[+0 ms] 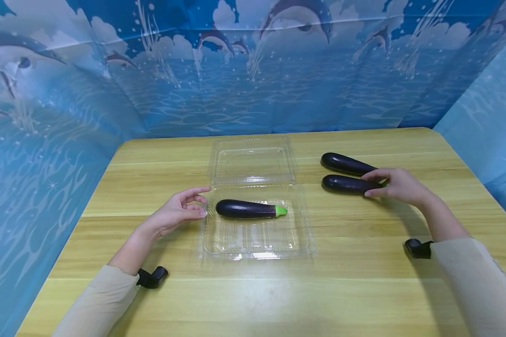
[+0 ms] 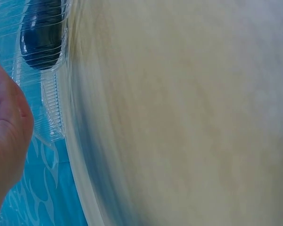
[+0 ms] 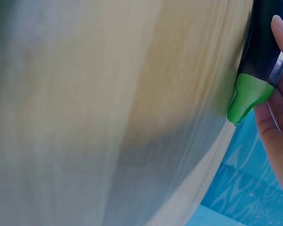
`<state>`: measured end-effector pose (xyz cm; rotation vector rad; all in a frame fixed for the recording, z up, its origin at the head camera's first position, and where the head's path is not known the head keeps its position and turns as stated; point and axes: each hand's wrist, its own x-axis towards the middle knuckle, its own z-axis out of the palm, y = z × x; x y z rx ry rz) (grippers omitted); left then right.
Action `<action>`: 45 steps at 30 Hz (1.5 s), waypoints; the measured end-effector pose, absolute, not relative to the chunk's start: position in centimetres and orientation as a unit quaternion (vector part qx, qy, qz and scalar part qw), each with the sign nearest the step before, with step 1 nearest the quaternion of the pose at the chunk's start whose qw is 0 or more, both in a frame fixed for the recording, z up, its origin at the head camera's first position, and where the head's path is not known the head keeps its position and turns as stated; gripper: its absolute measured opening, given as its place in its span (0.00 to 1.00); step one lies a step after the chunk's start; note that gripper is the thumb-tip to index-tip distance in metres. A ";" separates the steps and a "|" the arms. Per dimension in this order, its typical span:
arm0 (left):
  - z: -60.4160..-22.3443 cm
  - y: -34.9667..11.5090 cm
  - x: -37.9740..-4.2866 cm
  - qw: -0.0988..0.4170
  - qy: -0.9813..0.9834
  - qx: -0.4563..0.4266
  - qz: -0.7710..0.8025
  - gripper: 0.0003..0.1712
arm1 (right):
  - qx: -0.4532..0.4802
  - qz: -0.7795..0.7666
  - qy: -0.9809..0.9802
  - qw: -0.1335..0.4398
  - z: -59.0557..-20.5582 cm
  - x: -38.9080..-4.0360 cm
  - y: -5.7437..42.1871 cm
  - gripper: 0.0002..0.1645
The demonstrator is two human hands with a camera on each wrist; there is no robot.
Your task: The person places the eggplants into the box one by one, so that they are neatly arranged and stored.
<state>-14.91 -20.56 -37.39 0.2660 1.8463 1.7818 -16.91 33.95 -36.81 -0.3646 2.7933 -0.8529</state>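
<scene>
A dark purple eggplant [image 1: 245, 209] with a green stem end lies lengthwise in the base of a clear plastic clamshell box [image 1: 257, 243]. The box's lid [image 1: 253, 161] is folded back, away from me. At the base's left edge is my left hand [image 1: 179, 211], thumb and index finger apart with nothing between them; whether the fingertips touch the rim I cannot tell. On the right, my right hand [image 1: 398, 186] grips a second eggplant [image 1: 346, 184] near its green stem end [image 3: 250, 96], thumb on one side and fingers on the other. Just behind it lies a third eggplant [image 1: 346, 164], its stem end hidden by that hand.
Everything stands on a light wood-grain table [image 1: 253, 299] with rounded back corners. Blue dolphin-print curtains [image 1: 253, 103] hang behind and at both sides. Each wrist carries a black camera mount, one on the left [image 1: 152, 277] and one on the right [image 1: 418, 248].
</scene>
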 end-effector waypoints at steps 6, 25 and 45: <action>-37.4 -20.6 -14.9 0.280 0.687 0.096 0.664 0.41 | -0.121 -0.303 0.940 0.099 -37.2 -16.9 33.9 0.31; -37.6 -20.6 -15.1 0.280 0.687 0.103 0.663 0.41 | -0.098 -0.326 0.934 0.113 -36.8 -16.7 33.8 0.32; -37.4 -20.5 -15.0 0.279 0.687 0.100 0.664 0.40 | -0.103 -0.342 0.928 0.107 -35.9 -16.4 32.8 0.29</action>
